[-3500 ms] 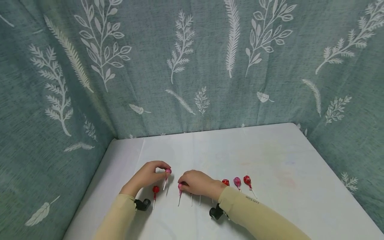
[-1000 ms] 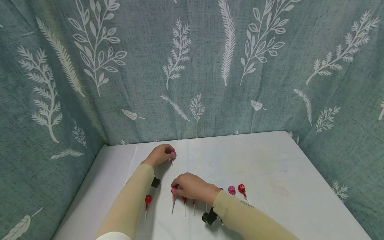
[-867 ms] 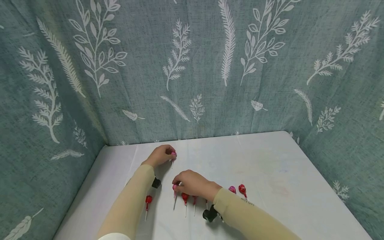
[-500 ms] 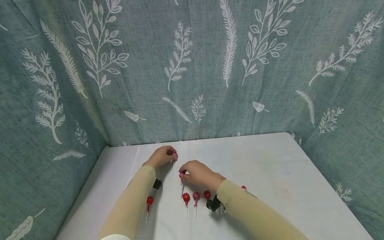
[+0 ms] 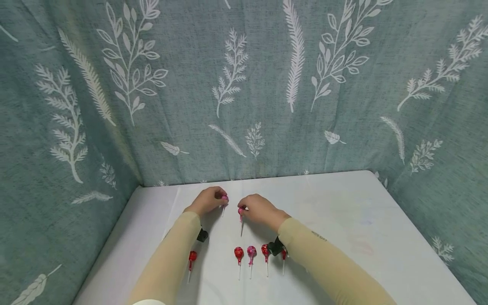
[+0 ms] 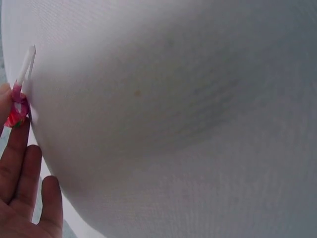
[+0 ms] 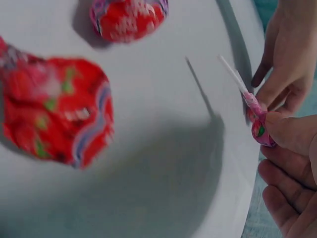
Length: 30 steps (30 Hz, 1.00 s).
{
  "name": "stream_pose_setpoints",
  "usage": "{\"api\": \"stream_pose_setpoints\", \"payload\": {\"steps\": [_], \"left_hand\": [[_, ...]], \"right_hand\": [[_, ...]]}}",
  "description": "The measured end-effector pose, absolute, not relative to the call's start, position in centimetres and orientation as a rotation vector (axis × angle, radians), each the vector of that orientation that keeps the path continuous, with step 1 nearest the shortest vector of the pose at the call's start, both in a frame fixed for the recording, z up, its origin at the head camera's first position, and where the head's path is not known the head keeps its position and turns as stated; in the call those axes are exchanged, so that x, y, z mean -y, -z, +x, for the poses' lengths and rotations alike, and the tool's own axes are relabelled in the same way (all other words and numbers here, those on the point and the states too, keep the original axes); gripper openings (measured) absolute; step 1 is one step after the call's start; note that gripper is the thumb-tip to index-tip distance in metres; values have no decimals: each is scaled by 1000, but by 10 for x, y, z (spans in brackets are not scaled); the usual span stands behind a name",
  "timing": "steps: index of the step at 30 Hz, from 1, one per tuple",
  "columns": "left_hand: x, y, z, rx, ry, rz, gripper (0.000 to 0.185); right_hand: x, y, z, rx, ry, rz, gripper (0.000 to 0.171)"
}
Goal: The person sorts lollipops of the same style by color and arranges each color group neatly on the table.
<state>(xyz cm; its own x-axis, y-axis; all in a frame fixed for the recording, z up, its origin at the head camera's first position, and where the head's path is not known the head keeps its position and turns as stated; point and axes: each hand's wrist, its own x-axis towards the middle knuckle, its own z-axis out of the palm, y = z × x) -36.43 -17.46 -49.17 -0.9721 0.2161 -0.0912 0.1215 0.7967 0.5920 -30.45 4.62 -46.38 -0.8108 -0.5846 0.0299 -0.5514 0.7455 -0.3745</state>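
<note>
At the far part of the white table, my left hand (image 5: pixel 207 200) pinches a pink-wrapped lollipop (image 5: pixel 225 198) by its candy end. The left wrist view shows that lollipop (image 6: pixel 17 111) between thumb and finger, white stick pointing up. Just to the right and slightly nearer, my right hand (image 5: pixel 259 208) pinches a second pink lollipop (image 5: pixel 240 211), its stick hanging toward me. In the right wrist view this lollipop (image 7: pixel 260 129) is above the table, beside the left hand (image 7: pixel 290 69). The two lollipops are apart in the head view.
A row on the table holds a red lollipop (image 5: pixel 239 253), a pink one (image 5: pixel 251 251) and red ones (image 5: pixel 265 250) (image 5: pixel 284 254), partly behind the right forearm. Another red lollipop (image 5: pixel 192 256) lies by the left forearm. A patterned green curtain (image 5: pixel 267 84) stands behind the table (image 5: pixel 335 203).
My left hand has carried its lollipop to the far part of the table. My right hand has taken the pink lollipop from the row's left end and moved it forward and right.
</note>
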Motion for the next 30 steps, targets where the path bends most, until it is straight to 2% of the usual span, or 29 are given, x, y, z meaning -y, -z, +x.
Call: {"api": "stream_pose_setpoints", "payload": {"steps": [11, 30], "left_hand": [[172, 491, -362, -2828, -898, 217, 18], [172, 491, -360, -2855, -885, 239, 16]], "right_hand": [[-48, 469, -327, -2870, 551, -918, 20], [-37, 472, -358, -2874, 555, -876, 12]]}}
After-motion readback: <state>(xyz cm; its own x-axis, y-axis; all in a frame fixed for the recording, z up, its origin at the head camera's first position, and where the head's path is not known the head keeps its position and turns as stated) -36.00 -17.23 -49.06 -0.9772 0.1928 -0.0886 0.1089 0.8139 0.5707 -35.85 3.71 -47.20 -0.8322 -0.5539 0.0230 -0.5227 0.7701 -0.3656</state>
